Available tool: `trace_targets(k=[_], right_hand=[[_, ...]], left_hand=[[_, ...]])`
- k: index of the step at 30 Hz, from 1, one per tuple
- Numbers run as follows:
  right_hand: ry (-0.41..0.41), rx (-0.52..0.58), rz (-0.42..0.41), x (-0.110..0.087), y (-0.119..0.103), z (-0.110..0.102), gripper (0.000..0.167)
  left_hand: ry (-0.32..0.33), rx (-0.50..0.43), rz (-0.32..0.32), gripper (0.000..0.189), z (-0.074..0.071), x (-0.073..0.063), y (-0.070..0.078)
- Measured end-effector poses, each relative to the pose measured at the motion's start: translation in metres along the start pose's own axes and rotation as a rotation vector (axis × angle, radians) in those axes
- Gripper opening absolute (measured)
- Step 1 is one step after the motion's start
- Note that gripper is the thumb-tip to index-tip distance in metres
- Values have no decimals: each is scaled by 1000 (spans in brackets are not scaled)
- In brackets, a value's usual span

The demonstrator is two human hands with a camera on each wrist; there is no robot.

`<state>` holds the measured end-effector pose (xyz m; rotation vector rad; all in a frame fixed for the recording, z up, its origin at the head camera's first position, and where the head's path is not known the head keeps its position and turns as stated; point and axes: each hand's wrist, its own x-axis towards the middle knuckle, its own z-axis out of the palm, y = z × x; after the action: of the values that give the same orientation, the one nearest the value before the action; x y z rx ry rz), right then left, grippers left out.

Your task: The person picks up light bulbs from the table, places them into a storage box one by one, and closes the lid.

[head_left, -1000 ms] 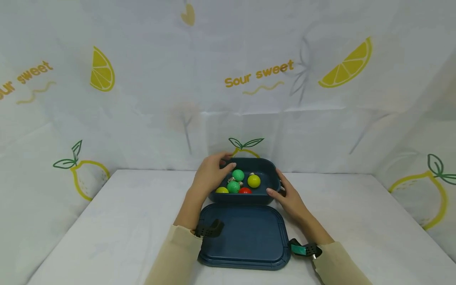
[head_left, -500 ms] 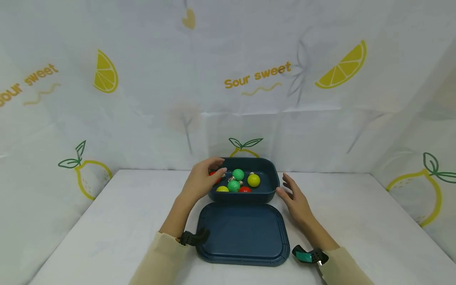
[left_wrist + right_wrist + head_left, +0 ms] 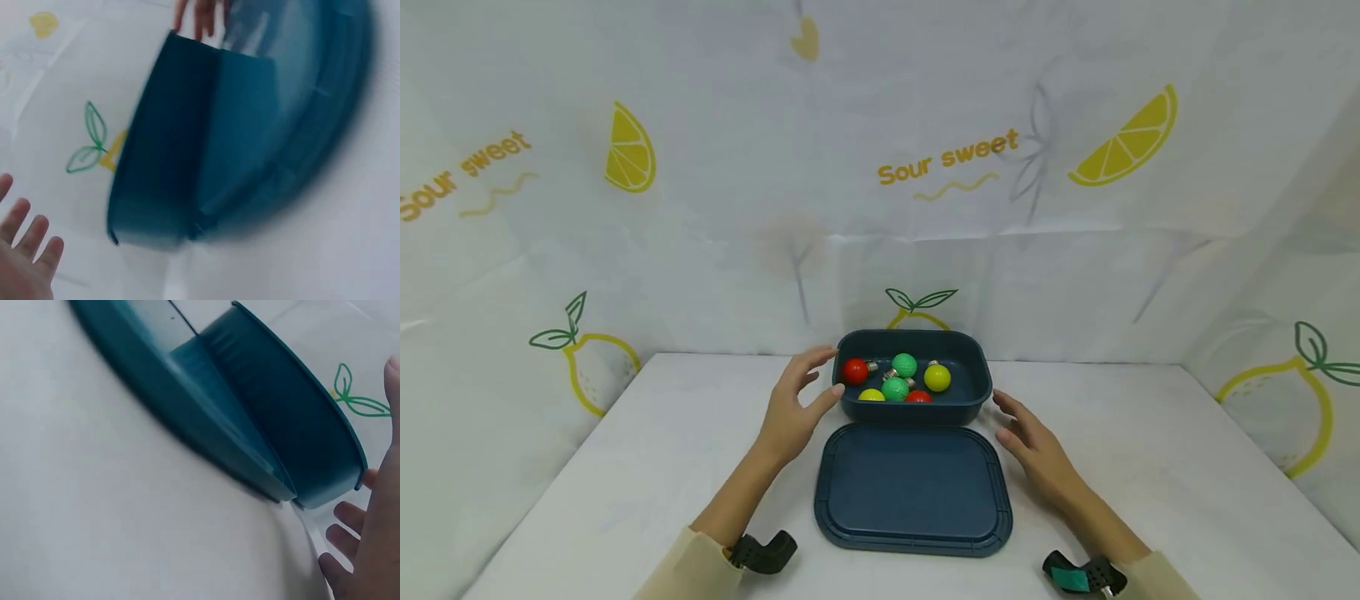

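A dark blue box [image 3: 917,414] stands near the back of the table, without a cover. Inside lie several coloured round light bulbs: a red bulb [image 3: 854,372] at the left, green bulbs [image 3: 904,365] in the middle, a yellow bulb [image 3: 937,377] farther right, and more partly hidden by the front wall. The flat blue lid [image 3: 913,492] lies just in front of the box. Beside the box's left end is my left hand [image 3: 792,412], fingers spread and holding nothing. My right hand [image 3: 1036,454], its fingers relaxed and holding nothing, hovers off the box's front right corner.
White cloth covers the table [image 3: 1150,467]. Behind it hangs a white backdrop [image 3: 737,250] with lemon prints, close to the back of the box. Both wrists wear dark straps.
My left hand has come out of the box and moved left, uncovering the red bulb. My right hand has let go of the box's right end and drawn back toward me.
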<state>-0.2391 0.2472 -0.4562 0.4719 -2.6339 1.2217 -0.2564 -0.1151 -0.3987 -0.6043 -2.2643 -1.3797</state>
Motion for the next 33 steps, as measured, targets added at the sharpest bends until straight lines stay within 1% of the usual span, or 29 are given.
trace_targets(k=[3,7,10,11,13,15,17,20,23,25,27,31,33], right_hand=[[-30,-72,-8,-11,-2,-1,65],[-60,-146,0,-23,-6,0,73],[-83,-189,-35,-30,-5,-1,80],[-91,-204,-52,-31,-5,-2,82],[-112,-233,-87,-35,-3,-5,88],[-130,-266,-113,-40,0,-9,96],[-147,-304,-142,-45,2,-13,105],[-180,-376,-176,-52,6,-16,117],[-205,-441,-195,-54,7,-15,124],[-207,-458,-181,-54,7,-13,125],[-198,-475,-167,-54,5,-13,125],[-191,-474,-149,-53,2,-13,121],[-187,-474,-149,-53,1,-13,120]], left_hand=[[-78,-8,-21,56,-6,-15,-8],[-203,17,-95,65,-16,-35,-21],[-263,28,-135,72,-22,-51,-30],[-279,28,-160,75,-23,-57,-33],[-312,41,-189,82,-26,-68,-37],[-359,57,-210,90,-28,-75,-41],[-420,77,-230,100,-28,-80,-42],[-505,136,-186,114,-25,-80,-43],[-553,221,-150,126,-24,-79,-42],[-570,286,-135,131,-22,-78,-41],[-581,331,-121,134,-21,-78,-40],[-591,393,-93,136,-18,-79,-42],[-583,408,-82,136,-18,-79,-42]])
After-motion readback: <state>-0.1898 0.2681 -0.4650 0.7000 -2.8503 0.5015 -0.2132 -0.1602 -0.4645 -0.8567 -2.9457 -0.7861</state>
